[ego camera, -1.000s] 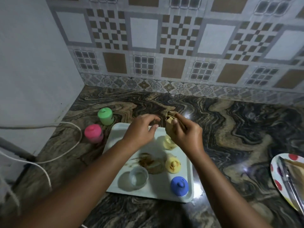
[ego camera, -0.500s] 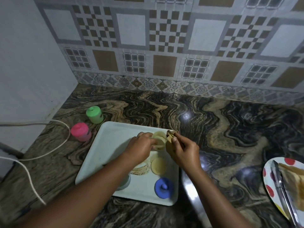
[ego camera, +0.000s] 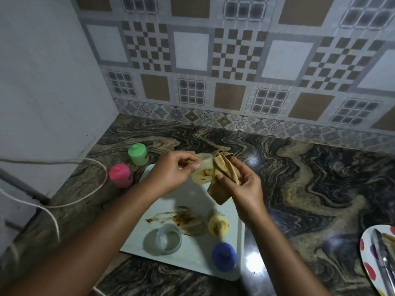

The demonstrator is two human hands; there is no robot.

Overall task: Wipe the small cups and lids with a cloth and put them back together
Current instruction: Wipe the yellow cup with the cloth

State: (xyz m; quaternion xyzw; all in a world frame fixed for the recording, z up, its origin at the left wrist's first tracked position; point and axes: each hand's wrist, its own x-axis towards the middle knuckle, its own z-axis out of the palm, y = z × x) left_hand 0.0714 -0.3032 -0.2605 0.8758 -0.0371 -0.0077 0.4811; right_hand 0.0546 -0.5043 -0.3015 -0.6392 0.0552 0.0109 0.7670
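Here, a small cup (ego camera: pixel 202 174) of cloudy yellowish plastic, smeared brown, is held tilted above the far end of a flat white tray (ego camera: pixel 192 259). It is gripped by the left hand (ego camera: pixel 173 171), whose fingers are curled round its rim. A crumpled tan cloth (ego camera: pixel 222 178) – soft, folded and stained – is pinched in the closed fingers of the right hand (ego camera: pixel 241 184) and pressed against the cup's right side, one corner hanging towards the tray. Whether the cloth reaches inside the cup cannot be told.

On the tray a round clear cup (ego camera: pixel 168 239) stands open at near left, its outline blurred. A domed yellow lid (ego camera: pixel 218 225) and a blue lid (ego camera: pixel 224 256) lie to its right, and a brown smear (ego camera: pixel 181 218) is spread between them.

Two capped cups, one green (ego camera: pixel 138 154) and one pink (ego camera: pixel 120 175), are set on the glossy, swirl-veined stone desk (ego camera: pixel 310 178) left of the tray, near a looping white cord (ego camera: pixel 92 195). At near right a dotted plate (ego camera: pixel 367 253) is cut off by the edge – a metal utensil (ego camera: pixel 382 253) on it is too blurred to name.
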